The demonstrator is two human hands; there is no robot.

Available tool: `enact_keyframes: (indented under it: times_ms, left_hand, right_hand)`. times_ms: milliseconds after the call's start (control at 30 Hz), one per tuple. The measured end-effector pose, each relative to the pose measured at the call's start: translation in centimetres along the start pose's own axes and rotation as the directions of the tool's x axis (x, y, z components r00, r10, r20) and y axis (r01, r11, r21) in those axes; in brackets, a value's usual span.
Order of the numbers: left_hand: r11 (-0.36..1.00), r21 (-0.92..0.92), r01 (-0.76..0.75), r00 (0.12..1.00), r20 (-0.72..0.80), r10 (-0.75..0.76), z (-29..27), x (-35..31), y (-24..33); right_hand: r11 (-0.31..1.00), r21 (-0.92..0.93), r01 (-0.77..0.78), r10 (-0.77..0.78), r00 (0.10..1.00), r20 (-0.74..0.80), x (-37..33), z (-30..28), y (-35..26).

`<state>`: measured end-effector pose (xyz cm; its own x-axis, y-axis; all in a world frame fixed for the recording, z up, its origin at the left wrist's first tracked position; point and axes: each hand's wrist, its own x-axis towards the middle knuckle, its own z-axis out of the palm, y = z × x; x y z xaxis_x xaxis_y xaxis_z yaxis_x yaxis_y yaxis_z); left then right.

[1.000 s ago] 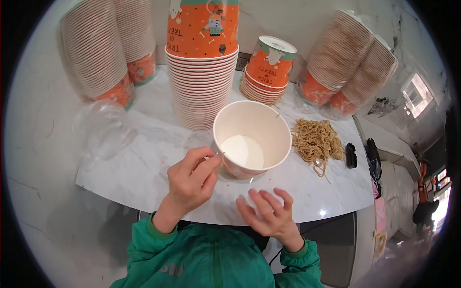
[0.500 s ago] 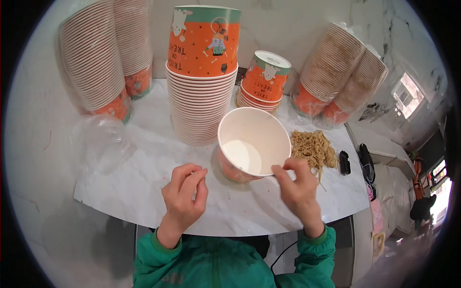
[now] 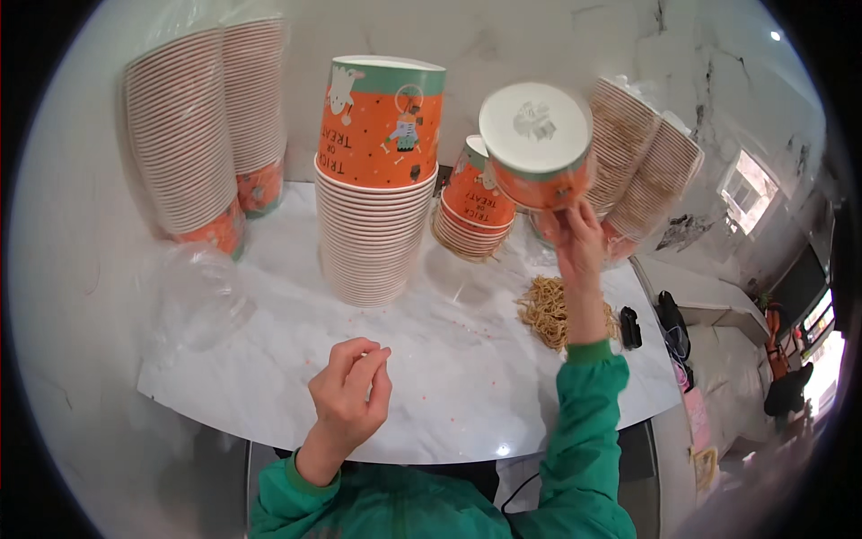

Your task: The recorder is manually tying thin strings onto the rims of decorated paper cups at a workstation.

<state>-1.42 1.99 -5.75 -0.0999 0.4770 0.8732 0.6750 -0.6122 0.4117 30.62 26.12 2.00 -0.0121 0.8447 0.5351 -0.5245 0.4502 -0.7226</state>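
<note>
My right hand [image 3: 575, 235] is raised over the right back of the table, pinching the rim of an upturned orange-and-green paper bucket [image 3: 537, 128]. The bucket's white base faces up, and it hangs beside a short stack of upside-down paper buckets [image 3: 478, 199], partly covering it. A tall stack of upside-down paper buckets [image 3: 381, 126] stands left of that, out of reach of both hands. Low over the front of the table is my left hand [image 3: 348, 393], fingers curled with the tips pressed together; whatever they may hold is hidden.
Plastic-wrapped bucket stacks lean at the back left [image 3: 180, 135] and back right [image 3: 648, 153]. A tangled heap of tan strands [image 3: 544, 314] lies under my right forearm, with a small black object [image 3: 631, 329] beside it. Crumpled clear plastic [image 3: 202, 292] sits at the left. Small orange specks dot the tabletop [image 3: 440, 368].
My right hand has lifted the paper bucket from the table, turned it upside down and carried it to the back right. The left hand has stayed nearly still, fingers still pinched.
</note>
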Motion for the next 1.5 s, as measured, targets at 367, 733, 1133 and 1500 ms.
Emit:
enact_keyframes:
  times_ms: [367, 733, 1133, 1500]
  left_hand:
    - [0.999, 0.035, 0.023, 0.997, 0.070, -0.025, 0.1, -0.5, 0.3]
    - [0.999, 0.027, 0.031, 0.998, 0.058, -0.033, 0.2, -0.4, 0.0]
    - [0.998, 0.039, 0.053, 0.995, 0.078, -0.056, 0.3, -0.6, -0.2]
    - [0.997, 0.042, 0.064, 0.991, 0.118, -0.069, 0.3, -0.4, 0.3]
  right_hand:
    - [0.886, 0.423, -0.190, 0.279, 0.947, -0.158, 7.3, 0.9, 8.5]
    - [0.935, 0.271, -0.229, 0.330, 0.841, -0.429, 3.2, 1.8, 11.3]
    - [0.961, 0.099, -0.259, 0.276, 0.864, -0.421, 4.0, 3.0, 8.3]
    - [0.872, -0.002, -0.490, 0.448, 0.799, -0.401, 0.8, 1.4, 11.2]
